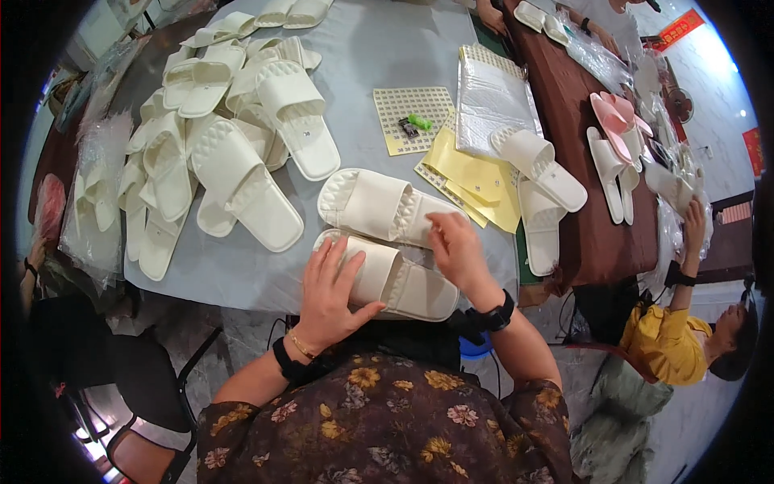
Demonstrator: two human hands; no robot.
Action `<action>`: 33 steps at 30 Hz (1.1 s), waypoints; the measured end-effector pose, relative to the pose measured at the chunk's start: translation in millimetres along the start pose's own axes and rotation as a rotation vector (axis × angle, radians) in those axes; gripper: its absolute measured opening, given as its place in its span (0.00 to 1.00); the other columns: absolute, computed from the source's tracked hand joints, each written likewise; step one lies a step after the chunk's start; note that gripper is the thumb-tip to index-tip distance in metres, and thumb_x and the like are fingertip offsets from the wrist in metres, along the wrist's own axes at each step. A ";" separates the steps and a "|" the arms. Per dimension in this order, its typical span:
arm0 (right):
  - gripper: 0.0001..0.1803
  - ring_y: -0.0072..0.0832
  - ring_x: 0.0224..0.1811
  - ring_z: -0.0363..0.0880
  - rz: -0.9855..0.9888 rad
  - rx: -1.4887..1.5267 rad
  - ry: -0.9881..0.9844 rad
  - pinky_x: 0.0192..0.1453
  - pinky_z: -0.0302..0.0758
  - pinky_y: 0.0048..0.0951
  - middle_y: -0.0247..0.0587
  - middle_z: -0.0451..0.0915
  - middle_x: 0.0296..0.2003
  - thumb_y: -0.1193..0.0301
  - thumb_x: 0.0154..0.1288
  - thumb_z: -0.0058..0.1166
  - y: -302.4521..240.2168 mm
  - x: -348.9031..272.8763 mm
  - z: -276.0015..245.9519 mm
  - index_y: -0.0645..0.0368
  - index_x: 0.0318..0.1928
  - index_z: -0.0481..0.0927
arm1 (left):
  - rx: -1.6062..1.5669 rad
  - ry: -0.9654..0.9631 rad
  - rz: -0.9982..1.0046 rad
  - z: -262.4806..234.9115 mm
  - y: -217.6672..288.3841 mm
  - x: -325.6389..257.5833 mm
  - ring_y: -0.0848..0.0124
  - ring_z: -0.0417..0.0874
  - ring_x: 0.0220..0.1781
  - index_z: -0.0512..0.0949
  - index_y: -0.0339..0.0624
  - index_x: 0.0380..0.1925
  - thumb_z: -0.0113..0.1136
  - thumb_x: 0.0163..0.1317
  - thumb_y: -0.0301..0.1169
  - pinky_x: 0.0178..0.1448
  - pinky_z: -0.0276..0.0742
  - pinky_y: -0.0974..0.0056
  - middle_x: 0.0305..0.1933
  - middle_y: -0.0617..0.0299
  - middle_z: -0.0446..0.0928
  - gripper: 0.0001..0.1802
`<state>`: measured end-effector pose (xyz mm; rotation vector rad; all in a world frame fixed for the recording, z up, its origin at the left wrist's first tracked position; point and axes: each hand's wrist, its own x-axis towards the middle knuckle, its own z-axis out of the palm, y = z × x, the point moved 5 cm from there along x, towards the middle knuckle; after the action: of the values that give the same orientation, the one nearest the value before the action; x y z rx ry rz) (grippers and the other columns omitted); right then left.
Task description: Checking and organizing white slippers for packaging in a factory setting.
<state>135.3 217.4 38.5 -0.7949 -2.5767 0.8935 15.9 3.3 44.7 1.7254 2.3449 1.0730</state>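
Note:
Side by side at the table's near edge lie two cream slippers, a far one (367, 202) and a near one (427, 292), toes to the left. My left hand (329, 289) rests on the near slipper's toe and strap, fingers spread. Over the heel end of the far slipper, my right hand (456, 248) has its thumb and fingertips pinched; anything between them is hidden or too small to tell. Beyond lie a sheet of small stickers (389, 121), a green object (419, 122), yellow backing sheets (476, 171) and a silver padded envelope (492, 109).
A heap of cream slippers (250, 189) covers the table's left part. Two more, an upper one (528, 153) and a lower one (538, 234), overlap at right. A brown-covered table (576, 185) holds pink slippers (614, 121). A person in yellow (673, 343) reaches there. A chair (149, 363) stands lower left.

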 end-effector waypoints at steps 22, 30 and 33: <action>0.19 0.47 0.48 0.74 -0.112 -0.098 0.056 0.52 0.73 0.42 0.46 0.77 0.42 0.74 0.53 0.66 -8.9 -40.0 -7.1 0.58 0.48 0.81 | 0.120 -0.006 0.086 -3.6 -12.1 51.5 0.47 0.63 0.75 0.76 0.42 0.59 0.55 0.52 0.21 0.77 0.56 0.46 0.71 0.48 0.67 0.29; 0.12 0.53 0.43 0.77 0.080 0.000 -0.035 0.47 0.76 0.46 0.53 0.77 0.39 0.77 0.57 0.58 -13.4 -27.2 0.5 0.62 0.43 0.78 | 0.060 -0.044 0.284 36.0 35.2 45.5 0.56 0.72 0.67 0.80 0.44 0.52 0.64 0.55 0.28 0.71 0.64 0.49 0.63 0.54 0.74 0.21; 0.12 0.51 0.42 0.78 0.102 -0.023 -0.083 0.47 0.76 0.44 0.53 0.77 0.39 0.77 0.57 0.58 -5.9 -26.8 6.8 0.62 0.44 0.77 | 0.039 -0.066 0.268 53.7 31.7 40.9 0.56 0.72 0.67 0.79 0.42 0.52 0.65 0.55 0.31 0.71 0.63 0.48 0.63 0.52 0.73 0.22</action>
<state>151.4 194.5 34.5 -0.9215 -2.6428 0.9478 48.8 69.6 35.6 2.1017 2.1545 0.9881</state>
